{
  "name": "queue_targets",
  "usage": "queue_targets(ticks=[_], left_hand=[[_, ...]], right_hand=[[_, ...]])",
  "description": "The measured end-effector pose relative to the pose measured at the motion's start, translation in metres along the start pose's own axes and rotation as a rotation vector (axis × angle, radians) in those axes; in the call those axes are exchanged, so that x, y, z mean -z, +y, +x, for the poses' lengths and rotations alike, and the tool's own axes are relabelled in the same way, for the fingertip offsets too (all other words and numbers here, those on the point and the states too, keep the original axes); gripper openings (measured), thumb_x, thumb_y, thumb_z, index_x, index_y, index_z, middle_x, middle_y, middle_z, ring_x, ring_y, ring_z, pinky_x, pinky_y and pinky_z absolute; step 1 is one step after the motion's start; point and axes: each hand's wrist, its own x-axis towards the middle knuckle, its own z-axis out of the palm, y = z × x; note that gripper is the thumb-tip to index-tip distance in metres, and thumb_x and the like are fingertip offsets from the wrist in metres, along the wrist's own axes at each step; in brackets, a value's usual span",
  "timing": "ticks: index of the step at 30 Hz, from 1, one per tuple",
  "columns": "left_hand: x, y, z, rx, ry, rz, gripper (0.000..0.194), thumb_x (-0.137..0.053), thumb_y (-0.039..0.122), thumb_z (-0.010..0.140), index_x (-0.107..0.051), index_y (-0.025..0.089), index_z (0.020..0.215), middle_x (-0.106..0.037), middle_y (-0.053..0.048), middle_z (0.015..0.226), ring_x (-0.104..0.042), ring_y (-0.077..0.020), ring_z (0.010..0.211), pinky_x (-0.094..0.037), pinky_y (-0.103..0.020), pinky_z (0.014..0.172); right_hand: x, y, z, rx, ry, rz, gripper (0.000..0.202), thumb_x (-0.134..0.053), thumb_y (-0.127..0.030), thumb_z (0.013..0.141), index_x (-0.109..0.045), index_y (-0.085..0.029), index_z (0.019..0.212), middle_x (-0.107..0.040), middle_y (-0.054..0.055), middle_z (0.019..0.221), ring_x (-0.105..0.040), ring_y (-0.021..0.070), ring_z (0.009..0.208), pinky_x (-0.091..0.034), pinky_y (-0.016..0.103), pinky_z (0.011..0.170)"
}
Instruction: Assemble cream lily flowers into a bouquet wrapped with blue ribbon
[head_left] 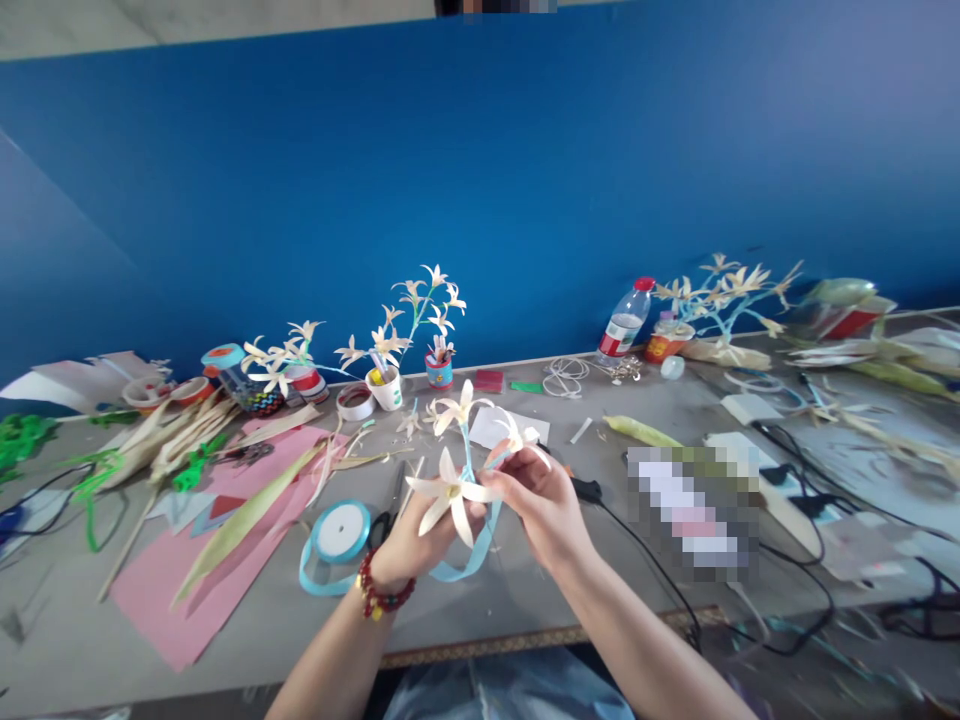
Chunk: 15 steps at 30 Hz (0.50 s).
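The left hand [421, 537] had its grip closed around white flowers [451, 491]. The right hand [551, 503] pinched another pale flower [519, 437] close by.

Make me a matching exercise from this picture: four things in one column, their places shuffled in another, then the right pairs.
Things
1. Cream-petalled flowers on pale-blue stems
2. Round light-blue ribbon spool
3. Clear plastic bottle with a red cap
4. Dark-red beaded bracelet

Places
A. Around the wrist of the left hand
B. Near the plain blue wall, beyond the hands
C. At the fingers of the left hand and the right hand
D. On the flat grey table, left of the hands

Pairs: 1-C, 2-D, 3-B, 4-A
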Motion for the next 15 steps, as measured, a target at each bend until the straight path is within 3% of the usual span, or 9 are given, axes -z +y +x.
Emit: queue_targets(ticks=[6, 15], left_hand=[[0.001, 0.002, 0.003, -0.026, -0.078, -0.073, 0.037, -0.060, 0.044, 0.094, -0.058, 0.015, 0.071, -0.054, 0.000, 0.061, -0.049, -0.0107, 0.054, -0.041, -0.023, 0.053], [-0.001, 0.013, 0.005, -0.085, -0.115, -0.085, 0.035, -0.060, 0.041, 0.095, -0.055, 0.015, 0.072, -0.050, 0.001, 0.062, -0.046, -0.0087, 0.054, -0.038, -0.021, 0.052]], right_hand=[[0.001, -0.010, 0.003, -0.057, -0.188, 0.046, 0.025, -0.084, -0.031, 0.076, -0.062, -0.019, 0.076, -0.066, -0.001, 0.070, -0.064, 0.0125, 0.053, -0.058, 0.023, 0.046], [0.005, -0.009, 0.001, -0.059, -0.220, 0.094, 0.022, -0.082, -0.027, 0.079, -0.061, -0.018, 0.076, -0.069, -0.001, 0.074, -0.067, 0.0129, 0.055, -0.060, 0.024, 0.047]])
